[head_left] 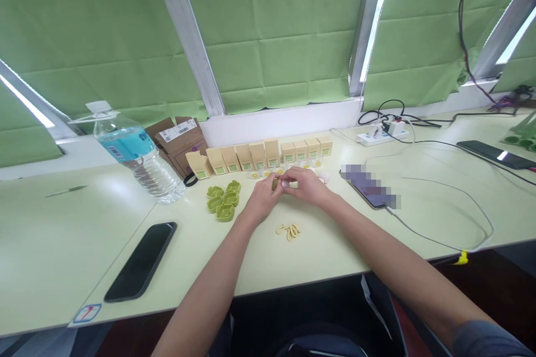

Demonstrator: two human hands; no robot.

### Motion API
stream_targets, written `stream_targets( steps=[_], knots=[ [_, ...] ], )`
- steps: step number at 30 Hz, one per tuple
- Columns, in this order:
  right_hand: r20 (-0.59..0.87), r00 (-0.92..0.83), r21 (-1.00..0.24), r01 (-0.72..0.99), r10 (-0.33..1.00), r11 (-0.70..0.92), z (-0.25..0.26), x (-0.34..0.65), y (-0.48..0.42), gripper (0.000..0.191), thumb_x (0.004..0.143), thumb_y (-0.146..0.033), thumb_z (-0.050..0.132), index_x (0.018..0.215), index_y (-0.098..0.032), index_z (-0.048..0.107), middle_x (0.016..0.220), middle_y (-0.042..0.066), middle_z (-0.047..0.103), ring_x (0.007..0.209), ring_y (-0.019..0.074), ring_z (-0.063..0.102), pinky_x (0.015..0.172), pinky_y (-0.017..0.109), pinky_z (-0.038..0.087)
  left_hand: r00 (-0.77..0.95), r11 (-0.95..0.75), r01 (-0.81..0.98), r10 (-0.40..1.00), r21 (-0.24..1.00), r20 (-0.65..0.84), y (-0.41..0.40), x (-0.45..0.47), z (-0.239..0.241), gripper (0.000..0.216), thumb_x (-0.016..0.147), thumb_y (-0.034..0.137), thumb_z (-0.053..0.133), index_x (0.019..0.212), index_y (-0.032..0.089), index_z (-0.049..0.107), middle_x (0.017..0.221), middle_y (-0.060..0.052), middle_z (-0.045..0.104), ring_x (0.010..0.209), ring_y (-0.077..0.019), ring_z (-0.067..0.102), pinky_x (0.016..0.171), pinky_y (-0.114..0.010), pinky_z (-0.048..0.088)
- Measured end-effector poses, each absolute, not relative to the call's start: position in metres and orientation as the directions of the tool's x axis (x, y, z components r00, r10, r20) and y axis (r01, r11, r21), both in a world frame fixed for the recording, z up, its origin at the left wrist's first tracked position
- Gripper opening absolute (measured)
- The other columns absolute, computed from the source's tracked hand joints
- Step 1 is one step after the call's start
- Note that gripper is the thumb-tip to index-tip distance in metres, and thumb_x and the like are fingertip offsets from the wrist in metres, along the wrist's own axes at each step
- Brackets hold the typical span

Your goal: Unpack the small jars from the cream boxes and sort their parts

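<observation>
Both hands meet over the middle of the table around a small green piece (275, 183), mostly hidden by the fingers. My left hand (263, 196) is closed with its fingertips pinched on one side of it. From the right, my right hand (307, 185) presses its thumb and fingers together against it. Several small olive-green open cases (225, 212) lie in a cluster left of the hands. Nearer to me, between the forearms, are several pale-yellow loop-shaped clips (295, 230). Pale pinkish-white pieces (323, 177) show just beyond my right hand.
A row of small tan boxes (257, 156) stands behind the hands, with small clear packets before it. At left are a large water bottle (144, 164), a cardboard box (180, 145) and a dark phone (141, 261). Another phone (368, 185) on a white cable and a power strip (383, 135) lie right.
</observation>
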State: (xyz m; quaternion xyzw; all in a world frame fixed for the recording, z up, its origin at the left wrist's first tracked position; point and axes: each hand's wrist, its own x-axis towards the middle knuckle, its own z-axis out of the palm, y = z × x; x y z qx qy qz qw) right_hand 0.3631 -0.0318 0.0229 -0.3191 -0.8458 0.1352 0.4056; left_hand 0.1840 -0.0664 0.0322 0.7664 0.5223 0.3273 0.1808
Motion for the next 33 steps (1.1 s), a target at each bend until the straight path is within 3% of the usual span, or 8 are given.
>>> stream_targets(
  steps=[10,20,33],
  knots=[
    [0.617,-0.484,-0.434,0.448,0.620,0.781,0.0272,0.3652,-0.0335,0.003,0.085,-0.021,0.069,0.088,-0.020,0.069,0.085,0.004,0.069,0.079,0.0174,0.065,0.077,0.029,0.049,0.212,-0.353,0.766,0.928,0.537,0.307,-0.0659,0.1901,0.0339,0.029,0.096,0.029,0.038,0.114,0.022,0.060,0.098,-0.008,0.070,0.087,-0.0244,0.063,0.079,-0.036,0.046],
    [0.586,-0.447,-0.514,0.439,0.675,0.737,0.0244,0.3619,-0.0348,0.012,0.087,-0.028,0.067,0.095,-0.020,0.071,0.088,0.005,0.072,0.080,0.0172,0.066,0.076,0.030,0.052,0.210,-0.411,0.660,0.905,0.629,0.371,-0.0682,0.1858,0.0347,0.027,0.099,0.032,0.037,0.104,0.023,0.062,0.096,-0.004,0.072,0.087,-0.0209,0.065,0.080,-0.032,0.045],
    [0.588,-0.414,-0.585,0.375,0.695,0.719,0.0238,0.3623,-0.0352,0.015,0.086,-0.035,0.068,0.087,-0.020,0.066,0.086,0.004,0.071,0.078,0.0164,0.067,0.076,0.031,0.057,0.199,-0.399,0.641,0.912,0.656,0.360,-0.0660,0.1846,0.0312,0.032,0.100,0.034,0.033,0.109,0.024,0.063,0.094,-0.003,0.071,0.084,-0.0196,0.063,0.077,-0.031,0.045]
  ],
)
